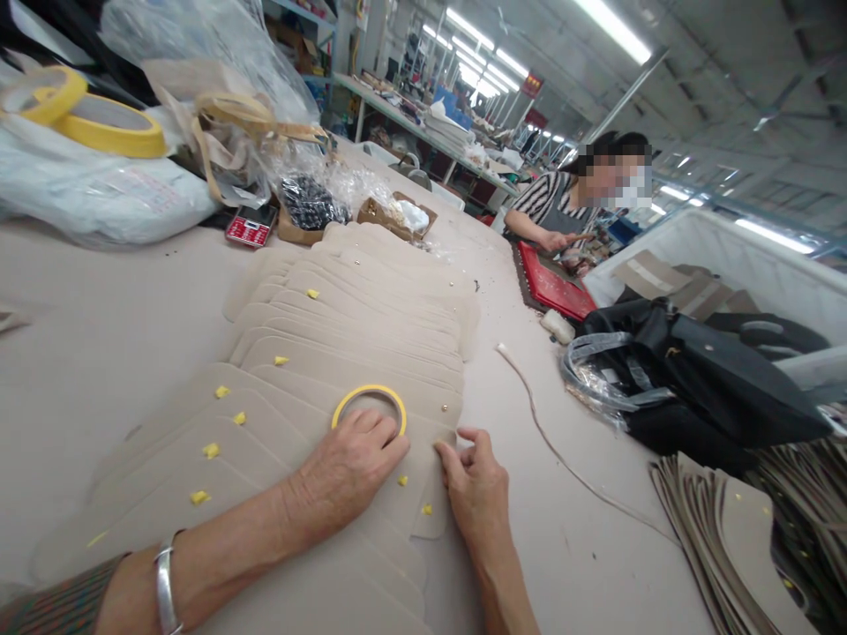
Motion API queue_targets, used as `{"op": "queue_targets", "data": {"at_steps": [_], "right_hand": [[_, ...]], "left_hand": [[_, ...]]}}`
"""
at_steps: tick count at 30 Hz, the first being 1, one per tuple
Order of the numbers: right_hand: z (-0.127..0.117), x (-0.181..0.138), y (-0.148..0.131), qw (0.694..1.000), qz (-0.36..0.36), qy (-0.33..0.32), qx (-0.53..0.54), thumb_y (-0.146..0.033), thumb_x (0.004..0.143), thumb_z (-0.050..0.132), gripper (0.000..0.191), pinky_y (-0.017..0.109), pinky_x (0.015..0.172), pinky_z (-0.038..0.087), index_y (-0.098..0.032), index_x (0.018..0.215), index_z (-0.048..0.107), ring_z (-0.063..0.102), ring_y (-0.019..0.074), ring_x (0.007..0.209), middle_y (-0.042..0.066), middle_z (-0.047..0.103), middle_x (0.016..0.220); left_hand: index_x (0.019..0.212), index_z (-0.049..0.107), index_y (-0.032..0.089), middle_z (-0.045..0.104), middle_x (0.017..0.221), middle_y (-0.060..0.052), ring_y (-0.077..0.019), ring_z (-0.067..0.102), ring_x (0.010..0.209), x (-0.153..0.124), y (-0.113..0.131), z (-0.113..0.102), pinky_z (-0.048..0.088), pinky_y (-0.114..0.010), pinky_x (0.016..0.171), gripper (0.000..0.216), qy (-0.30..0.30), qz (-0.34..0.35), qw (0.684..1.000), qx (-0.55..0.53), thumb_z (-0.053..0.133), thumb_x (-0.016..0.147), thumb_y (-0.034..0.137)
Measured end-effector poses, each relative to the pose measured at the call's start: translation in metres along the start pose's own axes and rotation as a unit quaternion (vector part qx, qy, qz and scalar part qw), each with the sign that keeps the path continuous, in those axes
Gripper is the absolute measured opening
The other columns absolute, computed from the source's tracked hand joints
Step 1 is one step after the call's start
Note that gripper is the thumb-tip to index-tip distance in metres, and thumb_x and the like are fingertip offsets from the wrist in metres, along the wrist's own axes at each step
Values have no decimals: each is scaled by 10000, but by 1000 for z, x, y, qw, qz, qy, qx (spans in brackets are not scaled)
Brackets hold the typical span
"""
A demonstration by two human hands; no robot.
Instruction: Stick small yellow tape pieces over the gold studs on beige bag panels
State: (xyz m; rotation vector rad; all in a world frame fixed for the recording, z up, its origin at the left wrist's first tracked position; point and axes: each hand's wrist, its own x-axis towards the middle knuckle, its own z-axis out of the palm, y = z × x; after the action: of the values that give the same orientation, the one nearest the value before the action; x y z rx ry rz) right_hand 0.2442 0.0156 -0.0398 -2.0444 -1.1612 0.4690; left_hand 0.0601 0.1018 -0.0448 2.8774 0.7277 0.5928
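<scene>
Overlapping beige panels (371,335) lie fanned out before me, several with small bits of yellow tape (212,451) stuck on them. My left hand (357,463) rests low over the stack, its fingers curled around a roll of yellow tape (369,389). The fingertips of that hand are tucked out of sight. At the right edge of the stack, my right hand (480,489) has thumb and fingers closed on the side of one panel. Small metal studs show near the panels' right edge.
A thin pale cord (535,414) lies to the right. Beyond it are a black bag (701,362) and folded beige pieces (721,529). Ahead, a co-worker (552,207) works at a red tray (552,284). Yellow tape rolls (116,125) and a red phone (251,227) sit back left.
</scene>
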Motion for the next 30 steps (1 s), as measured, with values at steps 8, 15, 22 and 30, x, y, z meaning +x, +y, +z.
{"op": "queue_targets", "data": {"at_steps": [8, 15, 22, 30], "right_hand": [[9, -6, 7, 997, -70, 21, -31, -365, 893, 534, 251, 239, 609, 452, -187, 815, 693, 635, 169, 631, 36, 708, 711], [4, -1, -4, 987, -114, -11, -117, -274, 899, 536, 216, 232, 609, 419, -202, 739, 663, 613, 149, 608, 2, 674, 664], [-5, 18, -7, 962, -254, -22, -94, -147, 940, 428, 259, 305, 822, 477, -180, 1062, 653, 621, 197, 905, 76, 695, 970], [1, 17, 2, 972, -228, -10, -51, -108, 912, 423, 301, 332, 864, 492, -173, 1083, 662, 633, 201, 943, 82, 710, 1000]], "left_hand": [[843, 507, 185, 541, 817, -32, -202, 459, 716, -6, 5, -4, 348, -325, 636, 164, -27, 37, 997, -62, 423, 891, 53], [886, 529, 175, 552, 827, -40, -214, 488, 772, -2, -5, -6, 399, -328, 690, 135, 33, 3, 999, -19, 430, 941, 101], [914, 581, 166, 597, 865, -73, -261, 519, 843, 10, -13, -8, 451, -383, 740, 119, -4, -53, 997, 47, 477, 920, 107], [891, 578, 173, 617, 782, -42, -228, 564, 714, -6, -10, -12, 485, -369, 659, 162, -35, 37, 999, -13, 440, 911, 90]]}}
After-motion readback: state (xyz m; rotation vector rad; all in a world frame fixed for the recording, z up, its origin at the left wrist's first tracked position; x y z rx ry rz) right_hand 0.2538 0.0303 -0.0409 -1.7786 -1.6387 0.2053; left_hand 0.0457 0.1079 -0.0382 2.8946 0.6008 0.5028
